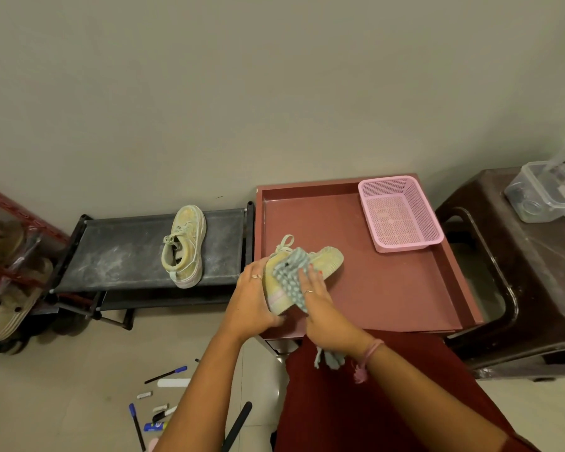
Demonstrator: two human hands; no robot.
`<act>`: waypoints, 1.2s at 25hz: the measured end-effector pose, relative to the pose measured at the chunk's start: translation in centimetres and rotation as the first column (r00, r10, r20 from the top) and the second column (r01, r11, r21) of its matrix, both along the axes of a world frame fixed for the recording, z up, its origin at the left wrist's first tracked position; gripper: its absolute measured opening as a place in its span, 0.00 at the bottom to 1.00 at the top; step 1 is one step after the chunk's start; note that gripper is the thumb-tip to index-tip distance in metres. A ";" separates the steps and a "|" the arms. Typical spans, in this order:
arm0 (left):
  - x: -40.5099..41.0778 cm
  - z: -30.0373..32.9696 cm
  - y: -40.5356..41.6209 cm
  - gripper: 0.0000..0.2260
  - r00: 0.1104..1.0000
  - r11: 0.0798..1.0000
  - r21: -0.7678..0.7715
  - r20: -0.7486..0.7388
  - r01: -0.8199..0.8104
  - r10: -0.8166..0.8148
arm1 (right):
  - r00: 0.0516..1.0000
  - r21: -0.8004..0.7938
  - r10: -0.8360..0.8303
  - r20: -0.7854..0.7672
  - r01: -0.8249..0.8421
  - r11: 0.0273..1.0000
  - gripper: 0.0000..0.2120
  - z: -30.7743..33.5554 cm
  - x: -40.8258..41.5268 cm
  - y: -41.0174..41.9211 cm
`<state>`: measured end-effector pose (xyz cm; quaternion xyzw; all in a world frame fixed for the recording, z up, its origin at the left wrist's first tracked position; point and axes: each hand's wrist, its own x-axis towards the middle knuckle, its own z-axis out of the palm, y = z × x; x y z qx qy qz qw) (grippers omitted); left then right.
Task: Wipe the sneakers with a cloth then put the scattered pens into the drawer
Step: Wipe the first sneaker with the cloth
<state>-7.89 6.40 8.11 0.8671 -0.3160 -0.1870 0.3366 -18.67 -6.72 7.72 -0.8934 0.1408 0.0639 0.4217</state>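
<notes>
Wiping is under way on the first yellow sneaker point(302, 272), which lies tilted on its side over the near left part of the red tray-top table point(388, 288). The left hand point(253, 300) curls round its heel end to steady it, while the right hand point(320, 300) presses a pale blue dotted cloth point(289, 275) against the upper with fairly straight fingers; a loose tail of the cloth hangs below the right wrist. The second sneaker point(183, 246) rests on the dusty black shoe rack point(121, 252) to the left and looks dirty, so it probably awaits its turn. The pens point(163, 399) lie scattered on the floor, none stowed. No drawer shows clearly. By my reckoning the job is in its early part.
</notes>
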 end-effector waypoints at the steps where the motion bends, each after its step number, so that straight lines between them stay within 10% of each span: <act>1: 0.0 0.0 0.0 0.50 1.000 1.000 -0.004 -0.015 -0.007 0.006 | 0.999 0.008 0.021 0.031 -0.022 1.000 0.43 0.0 -0.2 0.8; 9: -0.8 -1.5 1.1 0.48 0.999 0.999 0.007 -0.032 -0.044 0.044 | 0.984 -0.422 0.171 0.048 -0.135 0.897 0.32 -3.4 0.2 -7.9; 15: -1.1 -1.3 1.3 0.48 0.999 1.000 0.007 0.044 0.007 -0.007 | 0.989 -0.102 -0.024 -0.145 0.009 0.995 0.35 -4.1 4.4 -11.1; 24: -0.1 -3.3 2.5 0.45 0.999 0.999 0.030 0.034 0.018 -0.019 | 0.991 -0.273 -0.128 0.049 0.136 0.952 0.40 -2.7 0.5 -1.3; 30: -0.3 -4.4 3.0 0.48 0.994 0.997 0.072 0.099 0.030 -0.037 | 0.969 -0.236 -0.131 -0.208 0.080 0.968 0.32 -5.8 5.5 -8.5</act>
